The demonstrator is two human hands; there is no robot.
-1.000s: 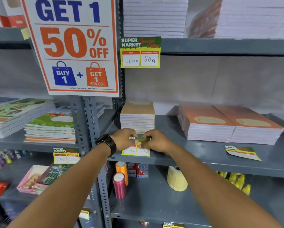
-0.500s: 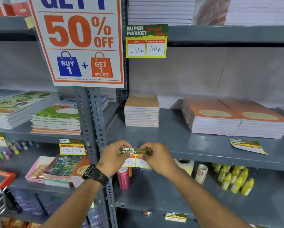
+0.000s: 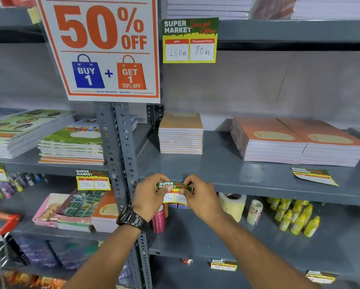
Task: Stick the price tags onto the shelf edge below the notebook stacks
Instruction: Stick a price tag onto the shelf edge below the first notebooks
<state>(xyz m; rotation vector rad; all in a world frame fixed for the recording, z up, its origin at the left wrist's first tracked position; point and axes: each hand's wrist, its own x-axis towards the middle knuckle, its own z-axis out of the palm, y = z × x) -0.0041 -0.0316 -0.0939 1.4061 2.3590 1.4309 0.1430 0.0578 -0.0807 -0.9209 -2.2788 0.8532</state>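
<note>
Landmark: the grey middle shelf (image 3: pixel 258 170) of the rack; all places are given against it.

Largest item: the "50% OFF" poster (image 3: pixel 104 49), hung above the shelf at its left end, over the perforated upright (image 3: pixel 120 155).

On the shelf, right part: two orange notebook stacks (image 3: pixel 295 142) side by side, touching. On the shelf, left part: one smaller tan notebook stack (image 3: pixel 181 134), set back from the front edge. Left of the upright, on the neighbouring shelf at the same height: green-covered notebook stacks (image 3: pixel 70 144).

Above the shelf, on the edge of the next shelf up: a mounted tag (image 3: pixel 190 40) reading 160 and 80.

On the shelf top, in front of the orange stacks: a loose tag (image 3: pixel 314 176) lying flat, not stuck.

Below the shelf: tape roll (image 3: pixel 232 205), yellow bottles (image 3: pixel 295 220), pink spool (image 3: pixel 159 220).

At the shelf's front edge, below the tan stack: my left hand (image 3: pixel 148 197) and my right hand (image 3: pixel 202 197), both curled, fingers and thumb pinched on one price tag (image 3: pixel 175 191), left end and right end respectively. The tag's green top strip is against the edge; the white price boxes hang below it. I cannot tell whether it is stuck. Watch (image 3: pixel 132 220) on the left wrist.
</note>
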